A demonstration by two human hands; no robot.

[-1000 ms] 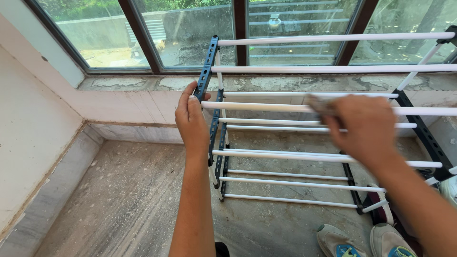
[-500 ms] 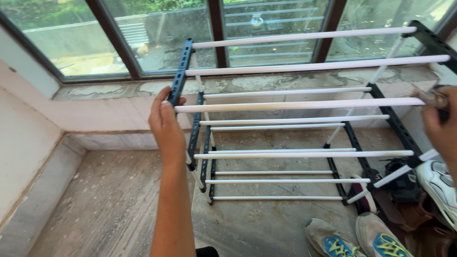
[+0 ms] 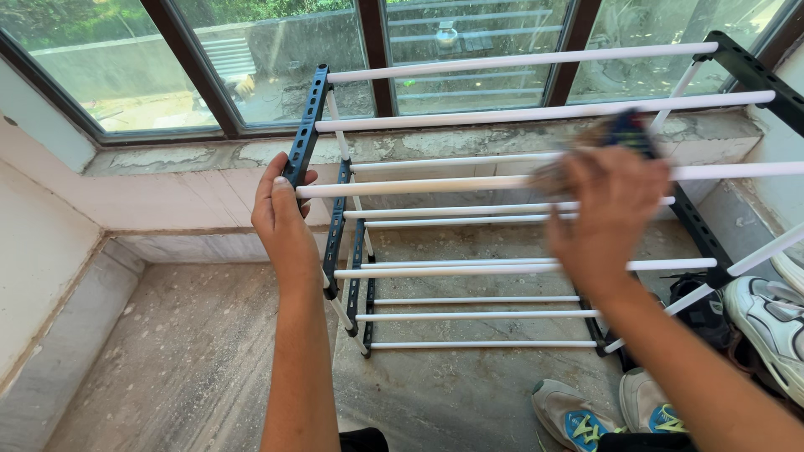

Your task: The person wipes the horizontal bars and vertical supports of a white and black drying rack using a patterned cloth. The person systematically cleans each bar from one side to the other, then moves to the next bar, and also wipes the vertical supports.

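A shoe rack with white tubes [image 3: 435, 186] and dark blue perforated side frames [image 3: 306, 125] stands on the floor under a window. My left hand [image 3: 280, 218] grips the left side frame where the top front tube meets it. My right hand [image 3: 607, 222] is blurred with motion and rests on that same top front tube right of centre, closed on a small greyish cloth [image 3: 557, 176] pressed against the tube. The cloth is mostly hidden by my fingers.
Several shoes lie on the floor at the lower right: a white sneaker [image 3: 770, 318], a dark shoe [image 3: 699, 305], and grey sneakers with blue and yellow trim [image 3: 578, 418]. A window sill [image 3: 209, 155] and wall run behind the rack. Bare stone floor [image 3: 184, 360] lies to the left.
My right hand slid along the top front tube, out to its right end, then back leftward to right of centre. The view shifted slightly. My left hand kept its grip.
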